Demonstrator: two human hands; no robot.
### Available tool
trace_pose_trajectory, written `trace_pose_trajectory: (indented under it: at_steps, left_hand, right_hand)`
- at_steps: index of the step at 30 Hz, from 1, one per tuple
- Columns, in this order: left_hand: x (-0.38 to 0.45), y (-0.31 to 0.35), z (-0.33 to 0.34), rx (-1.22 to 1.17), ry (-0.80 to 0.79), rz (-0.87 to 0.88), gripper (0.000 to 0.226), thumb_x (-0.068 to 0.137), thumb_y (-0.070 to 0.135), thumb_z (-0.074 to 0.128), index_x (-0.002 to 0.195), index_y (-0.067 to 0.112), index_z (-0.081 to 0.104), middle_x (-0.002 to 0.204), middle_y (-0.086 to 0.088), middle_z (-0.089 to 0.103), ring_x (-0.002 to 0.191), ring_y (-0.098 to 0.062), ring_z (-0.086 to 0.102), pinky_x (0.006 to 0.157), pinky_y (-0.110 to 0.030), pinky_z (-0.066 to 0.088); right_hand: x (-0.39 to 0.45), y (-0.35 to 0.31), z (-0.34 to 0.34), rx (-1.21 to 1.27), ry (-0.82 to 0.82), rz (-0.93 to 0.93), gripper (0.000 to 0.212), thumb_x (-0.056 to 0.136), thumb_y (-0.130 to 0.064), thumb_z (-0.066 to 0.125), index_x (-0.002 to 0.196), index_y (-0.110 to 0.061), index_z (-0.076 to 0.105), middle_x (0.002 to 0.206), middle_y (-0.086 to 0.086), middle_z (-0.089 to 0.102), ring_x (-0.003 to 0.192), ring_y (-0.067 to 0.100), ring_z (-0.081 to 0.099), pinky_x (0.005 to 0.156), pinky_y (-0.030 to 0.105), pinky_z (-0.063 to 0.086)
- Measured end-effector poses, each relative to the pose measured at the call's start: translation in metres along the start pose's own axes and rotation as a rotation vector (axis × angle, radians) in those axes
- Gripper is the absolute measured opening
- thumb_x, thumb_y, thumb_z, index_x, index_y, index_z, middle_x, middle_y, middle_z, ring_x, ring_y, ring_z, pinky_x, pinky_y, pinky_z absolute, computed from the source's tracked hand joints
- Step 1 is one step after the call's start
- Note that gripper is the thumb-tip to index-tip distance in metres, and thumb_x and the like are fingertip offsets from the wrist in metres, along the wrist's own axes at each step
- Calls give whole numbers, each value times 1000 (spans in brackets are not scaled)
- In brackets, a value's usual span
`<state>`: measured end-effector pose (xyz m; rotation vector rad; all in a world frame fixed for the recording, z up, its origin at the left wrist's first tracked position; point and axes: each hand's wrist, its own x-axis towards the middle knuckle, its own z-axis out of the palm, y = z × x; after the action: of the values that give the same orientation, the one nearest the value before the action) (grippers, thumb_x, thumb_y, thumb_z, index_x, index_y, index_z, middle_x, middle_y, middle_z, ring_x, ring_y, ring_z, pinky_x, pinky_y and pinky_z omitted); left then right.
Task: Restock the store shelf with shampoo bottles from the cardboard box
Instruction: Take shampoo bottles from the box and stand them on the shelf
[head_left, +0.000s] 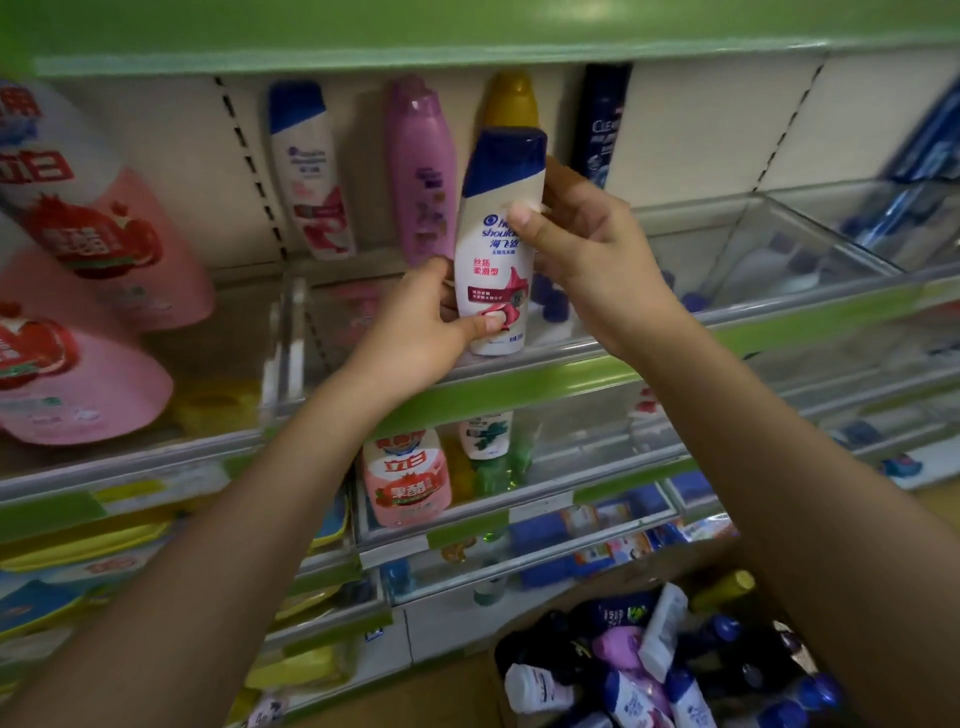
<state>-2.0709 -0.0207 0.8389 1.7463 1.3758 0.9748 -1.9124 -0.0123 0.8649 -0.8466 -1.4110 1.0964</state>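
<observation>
Shampoo bottle (498, 244), white with a blue cap, was upright at the front rail of the shelf (524, 382). Left hand (415, 327) pinched its base, right hand (587, 244) wrapped the middle. Cardboard box (701, 566) sat way below, full of bottles.

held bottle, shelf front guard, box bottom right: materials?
White bottle, held by the left hand and right hand: looks like opaque glossy plastic with a printed label and a smooth blue cap.
Shelf front guard: clear rigid sheet, acrylic or glass; bottles show through it, can't tell which.
Box: matte brown wall, probably cardboard; mostly hidden by the bottles inside.
</observation>
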Motion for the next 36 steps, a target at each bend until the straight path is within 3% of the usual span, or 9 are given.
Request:
trace_pose_trajectory:
  at_steps: [5, 9, 10, 13, 14, 17, 21, 25, 36]
  left_hand:
    - [26, 29, 61, 19, -61, 17, 38, 77, 19, 77, 106, 19, 53, 100, -1, 69, 90, -16, 67, 82, -38, 55]
    - [49, 51, 113, 40, -60, 25, 39, 76, 22, 78, 107, 20, 54, 100, 0, 69, 91, -17, 66, 86, -42, 54]
    - [55, 58, 126, 43, -56, 26, 39, 76, 22, 78, 107, 20, 54, 101, -1, 69, 92, -17, 66, 87, -43, 53]
    - [73, 76, 160, 47, -37, 20, 38, 76, 22, 77, 105, 23, 53, 101, 1, 67, 93, -15, 65, 89, -43, 52]
    - [79, 80, 170, 50, -27, 11, 38, 76, 23, 77, 105, 22, 53, 102, 2, 67, 93, -15, 64, 89, -42, 52]
    - [99, 89, 197, 49, 16, -8, 40, 77, 22, 76, 109, 20, 52, 108, 0, 67, 97, -15, 64, 92, -41, 51]
    - [123, 92, 218, 90, 60, -40, 49, 81, 24, 73, 122, 18, 46, 121, 0, 62, 109, -15, 59, 94, -35, 48]
    - [143, 84, 228, 95, 102, -46, 52, 79, 24, 74, 122, 17, 46, 121, -1, 63, 110, -17, 61, 97, -43, 49]
    - [199, 71, 234, 188, 210, -6, 47, 84, 24, 70, 125, 15, 49, 120, -3, 63, 107, -19, 61, 96, -42, 50]
  right_hand:
    - [-8, -4, -70, -28, 54, 0, 41, 95, -5, 56, 134, 0, 48, 116, 13, 66, 106, 23, 66, 90, 41, 56]
    - [-9, -7, -128, -34, 76, -7, 41, 96, -1, 51, 136, 2, 45, 103, 8, 66, 72, 3, 66, 59, 16, 52]
    - [-7, -6, -143, -34, 71, -10, 41, 96, -2, 52, 137, 2, 45, 102, 7, 67, 75, 6, 68, 61, 20, 54]
    - [6, -1, -186, -54, 20, -33, 41, 95, -10, 58, 134, -6, 50, 111, 7, 70, 100, 31, 66, 84, 57, 53]
    - [11, 0, -199, -53, 1, -37, 39, 95, -9, 57, 133, -5, 50, 111, 6, 71, 102, 31, 66, 87, 58, 52]
    - [27, 4, -229, -29, -41, -45, 38, 95, -2, 54, 133, -2, 49, 113, 4, 70, 105, 25, 67, 86, 38, 55]
    - [46, 11, -256, -87, -67, -84, 43, 95, -6, 56, 136, -4, 47, 122, 7, 66, 107, 20, 67, 83, 31, 56]
    - [65, 24, -267, -64, -96, -121, 45, 94, -5, 57, 137, -4, 46, 121, 10, 65, 106, 18, 67, 83, 30, 56]
    - [125, 52, -279, -76, -159, -179, 39, 97, -12, 54, 135, -7, 48, 121, 8, 65, 103, 19, 68, 81, 31, 57]
